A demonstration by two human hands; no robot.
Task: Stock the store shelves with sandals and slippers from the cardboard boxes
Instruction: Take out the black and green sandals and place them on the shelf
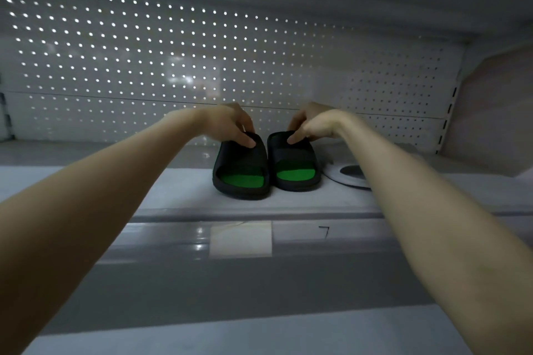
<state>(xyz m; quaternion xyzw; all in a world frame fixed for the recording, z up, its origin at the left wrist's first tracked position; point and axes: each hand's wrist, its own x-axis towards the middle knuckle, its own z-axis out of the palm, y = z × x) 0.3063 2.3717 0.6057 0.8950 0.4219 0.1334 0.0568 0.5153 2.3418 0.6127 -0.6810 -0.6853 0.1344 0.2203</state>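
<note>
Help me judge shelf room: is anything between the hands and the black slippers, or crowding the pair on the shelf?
Nothing stands between them: the left hand and right hand each pinch the black slippers by the straps, soles on the shelf. A white slipper lies close beside the pair on the right.

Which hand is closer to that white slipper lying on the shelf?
Right. The right hand grips the right black slipper, beside the white slipper; the left hand grips the left black slipper, farther off.
</note>
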